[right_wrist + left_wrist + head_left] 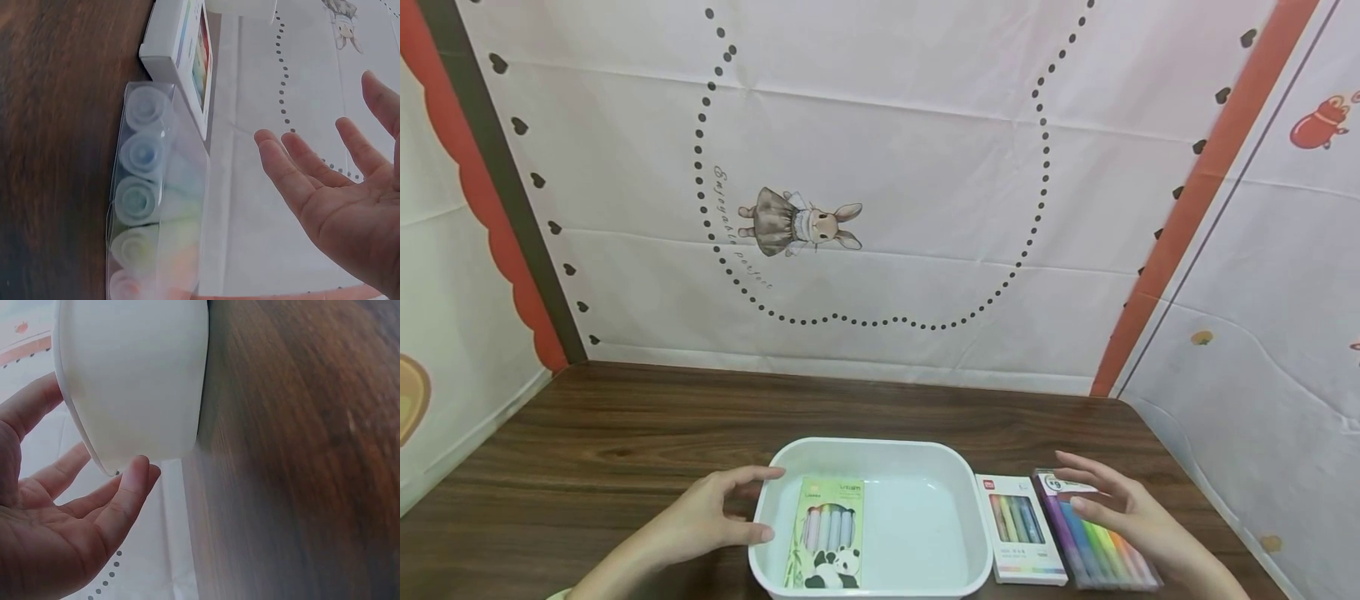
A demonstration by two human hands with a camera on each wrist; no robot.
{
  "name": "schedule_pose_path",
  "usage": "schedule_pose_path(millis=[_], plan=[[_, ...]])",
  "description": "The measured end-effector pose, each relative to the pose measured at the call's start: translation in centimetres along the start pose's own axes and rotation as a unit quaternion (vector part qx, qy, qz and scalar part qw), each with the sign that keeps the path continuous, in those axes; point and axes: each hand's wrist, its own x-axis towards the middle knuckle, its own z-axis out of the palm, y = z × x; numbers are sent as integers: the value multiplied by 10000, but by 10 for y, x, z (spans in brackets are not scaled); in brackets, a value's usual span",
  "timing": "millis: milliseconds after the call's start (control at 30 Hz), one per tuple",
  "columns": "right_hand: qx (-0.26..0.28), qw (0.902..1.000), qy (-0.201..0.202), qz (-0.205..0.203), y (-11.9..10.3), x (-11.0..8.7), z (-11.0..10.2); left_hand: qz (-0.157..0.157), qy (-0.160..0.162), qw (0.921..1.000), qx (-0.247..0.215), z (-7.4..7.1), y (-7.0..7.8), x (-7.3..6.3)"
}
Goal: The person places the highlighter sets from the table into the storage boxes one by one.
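A white plastic tub (917,521) stands near the table's front edge. Inside it, on the left, lies a green box of markers (827,529) with pandas printed on it. My left hand (715,512) is at the tub's left rim, thumb and fingers spread; the left wrist view shows its fingers (134,481) by the tub's outer wall, with loosely bent tips. Over the clear pack of rainbow-coloured markers (1101,537) hovers my right hand (1131,504), fingers spread and holding nothing. Between that pack and the tub lies a white box of coloured pens (1022,533).
The dark wood table (677,408) reaches back to a white cloth backdrop (880,167) printed with a rabbit and dotted lines. Similar cloth hangs at the left and at the right (1247,350). The white box's edge sits close against the tub's right side.
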Motion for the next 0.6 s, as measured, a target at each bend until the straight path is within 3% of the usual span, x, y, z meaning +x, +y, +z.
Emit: schedule_pose_path(millis=[200, 433, 600], plan=[[96, 9999, -13, 59, 7, -5, -5, -86, 102, 9974, 713, -1, -1, 1], [-72, 9998, 150, 107, 15, -9, -12, -102, 64, 9983, 578, -1, -3, 1], [74, 9999, 18, -81, 18, -12, -15, -39, -9, 9994, 352, -1, -4, 2]])
